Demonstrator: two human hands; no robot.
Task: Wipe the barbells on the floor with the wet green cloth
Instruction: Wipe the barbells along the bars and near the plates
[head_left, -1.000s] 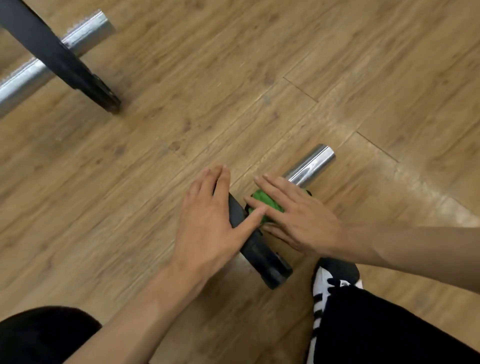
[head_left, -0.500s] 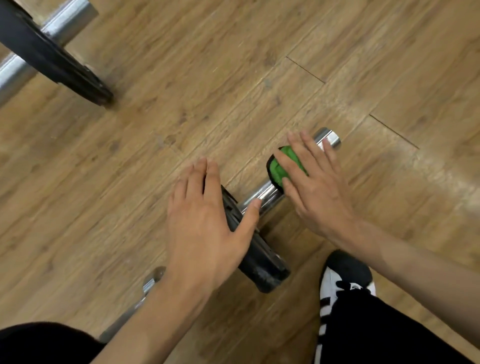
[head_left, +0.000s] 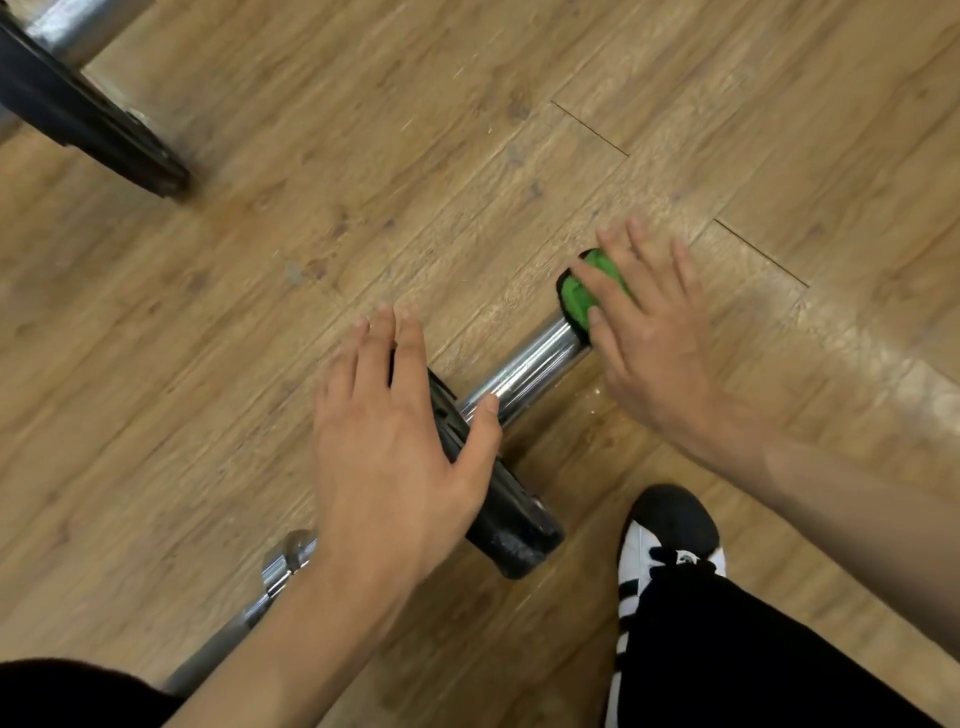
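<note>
A barbell lies on the wooden floor, its chrome sleeve (head_left: 524, 366) running up to the right from a black weight plate (head_left: 506, 512). My left hand (head_left: 395, 441) rests flat on top of the plate with fingers spread, thumb touching the sleeve. The green cloth (head_left: 582, 293) covers the sleeve's outer end, and my right hand (head_left: 644, 338) presses on it with fingers extended. The sleeve's tip is hidden under cloth and hand. The bar's shaft and collar (head_left: 288, 558) show below my left forearm.
A second barbell with a black plate (head_left: 88, 130) and chrome sleeve (head_left: 72, 26) lies at the top left. My black-and-white shoe (head_left: 670, 540) and black trouser leg (head_left: 727, 649) are at the bottom right, close to the plate. Wooden floor stretches around.
My right hand has slid the green cloth outward along the sleeve, from beside the plate to the sleeve's end. My left hand has stayed on the plate.
</note>
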